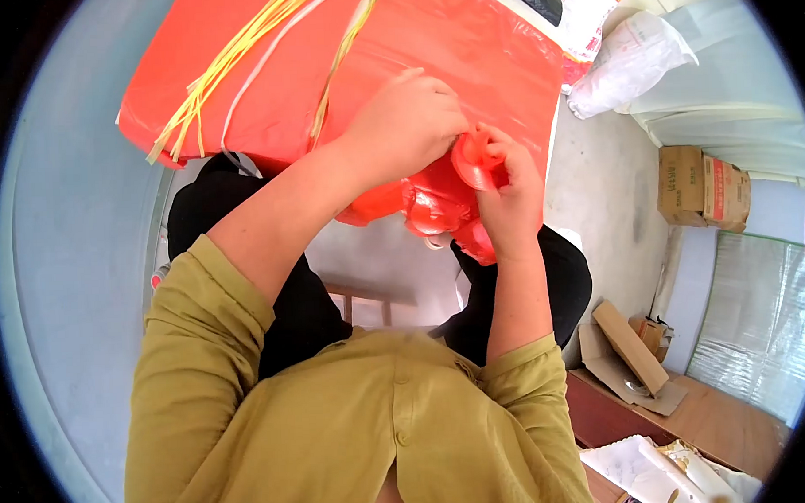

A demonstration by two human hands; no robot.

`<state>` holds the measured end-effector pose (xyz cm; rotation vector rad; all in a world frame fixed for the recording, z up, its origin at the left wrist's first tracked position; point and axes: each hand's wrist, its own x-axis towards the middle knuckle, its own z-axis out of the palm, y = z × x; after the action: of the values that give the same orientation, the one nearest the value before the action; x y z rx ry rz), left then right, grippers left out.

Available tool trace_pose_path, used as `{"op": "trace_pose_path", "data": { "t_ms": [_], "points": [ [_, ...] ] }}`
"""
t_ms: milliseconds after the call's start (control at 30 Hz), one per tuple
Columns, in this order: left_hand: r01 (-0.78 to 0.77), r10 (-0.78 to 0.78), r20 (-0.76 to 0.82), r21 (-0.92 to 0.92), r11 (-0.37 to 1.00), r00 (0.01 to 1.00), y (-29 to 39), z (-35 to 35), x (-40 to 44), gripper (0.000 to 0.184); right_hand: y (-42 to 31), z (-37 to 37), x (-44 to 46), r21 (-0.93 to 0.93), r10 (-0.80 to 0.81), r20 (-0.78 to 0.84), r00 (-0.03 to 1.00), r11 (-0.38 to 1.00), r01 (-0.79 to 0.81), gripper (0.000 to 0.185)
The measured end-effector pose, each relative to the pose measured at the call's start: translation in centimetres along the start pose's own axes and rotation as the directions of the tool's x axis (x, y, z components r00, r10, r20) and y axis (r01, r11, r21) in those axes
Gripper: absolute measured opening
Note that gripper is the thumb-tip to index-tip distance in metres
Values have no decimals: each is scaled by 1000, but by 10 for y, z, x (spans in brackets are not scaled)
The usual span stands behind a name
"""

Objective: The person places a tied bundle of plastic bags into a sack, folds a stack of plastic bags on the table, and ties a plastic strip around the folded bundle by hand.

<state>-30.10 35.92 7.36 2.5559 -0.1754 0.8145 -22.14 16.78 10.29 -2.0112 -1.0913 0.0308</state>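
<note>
A glossy red plastic piece [475,165] with a rounded, cup-like form sits in my right hand [514,194], its fingers and thumb closed around the edge. My left hand [411,118] is beside it, fingers curled and closed, fingertips up against the left side of the piece; what they pinch is hidden. More shiny red plastic folds [436,210] hang below both hands, past the table's near edge. Whether they join the held piece I cannot tell. Under my hands lies a red plastic sheet [466,45] covering the table.
Thin yellow strips [227,58] and a whitish strip [259,66] lie across the sheet's left side. White plastic bags [631,62] rest at the back right. A cardboard box [702,186] stands by the right wall, with flattened cardboard [632,354] nearer me. My knees are under the table edge.
</note>
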Motion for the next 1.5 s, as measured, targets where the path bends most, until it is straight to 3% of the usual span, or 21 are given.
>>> {"op": "trace_pose_path", "data": {
  "t_ms": [33, 100, 133, 200, 300, 367, 400, 500, 533, 600, 667, 767, 800, 900, 933, 1033, 1167, 1200, 1333, 1433, 1500],
  "points": [
    [29, -29, 6, -23, 999, 1000, 1, -2, -1, 29, 4, -1, 0, -31, -11, 24, 1000, 999, 12, 26],
    [86, -84, 22, -66, 994, 996, 2, -9, -4, 41, 9, 1, 4, 290, 83, -80, 993, 955, -56, 23],
    [157, -157, -12, 26, 987, 988, 1, -11, -5, 49, 10, 0, 6, 443, 140, -121, 983, 894, -73, 22],
    [306, -290, -102, 201, 931, 951, -3, -15, -10, 65, 7, -7, 12, 374, 195, -91, 977, 916, -148, 20],
    [495, -502, -139, -79, 865, 854, -16, -16, -20, 76, 7, -11, 15, 422, 245, -85, 966, 887, -188, 21],
    [605, -670, -161, -315, 731, 725, -40, -5, -27, 76, 10, -19, 16, 417, 237, -112, 965, 892, -171, 21],
    [632, -740, -144, -430, 645, 657, -42, -5, -25, 77, 9, -23, 19, 302, 309, -68, 949, 912, -276, 41],
    [590, -863, 122, -775, 226, 491, -38, -19, -26, 80, 8, -22, 20, 284, 184, -146, 972, 949, -137, 47],
    [566, -879, 137, -807, 169, 457, -34, -27, -26, 80, 6, -21, 21, 291, 143, -173, 974, 953, -88, 50],
    [508, -892, 191, -860, 50, 410, -21, -34, -19, 80, 12, -20, 17, 262, 292, -90, 952, 929, -260, 51],
    [516, -879, 204, -855, 55, 431, -34, -22, -23, 81, 11, -28, 19, 142, 100, -154, 983, 987, -78, 49],
    [447, -865, 255, -894, -41, 431, -30, -24, -29, 82, 9, -33, 22, 193, 59, -205, 977, 981, -18, 30],
    [404, -849, 280, -910, -88, 447, -24, -25, -25, 82, 13, -32, 23, 120, 118, -117, 986, 987, -104, 40],
    [426, -861, 268, -902, -67, 433, -24, -22, -26, 82, 3, -34, 23, 301, 97, -249, 964, 954, -19, 37],
    [493, -879, 284, -868, -65, 384, -20, -24, -26, 84, -1, -35, 23, 382, 190, -246, 951, 920, -85, 35],
    [404, -785, 414, -885, -230, 461, -17, -29, -28, 87, 1, -39, 24, 138, 152, -236, 960, 983, -122, 31],
    [456, -775, 464, -852, -258, 429, -1, -31, -32, 87, -1, -35, 24, 325, 292, -215, 932, 921, -214, 19],
    [446, -773, 464, -855, -264, 433, 7, -30, -32, 86, 1, -36, 22, 320, 235, -203, 951, 934, -162, 18],
    [556, -808, 387, -826, -91, 443, 20, -29, -37, 85, -5, -34, 16, 342, 218, -247, 944, 931, -126, 17],
    [550, -774, 272, -827, 115, 571, 10, -23, -50, 88, -4, -33, 8, 328, 218, -241, 946, 936, -132, 16],
    [448, -753, 338, -892, -65, 564, 6, -47, -54, 90, -7, -30, -3, 342, 209, -267, 941, 933, -110, 18]
  ]
}}
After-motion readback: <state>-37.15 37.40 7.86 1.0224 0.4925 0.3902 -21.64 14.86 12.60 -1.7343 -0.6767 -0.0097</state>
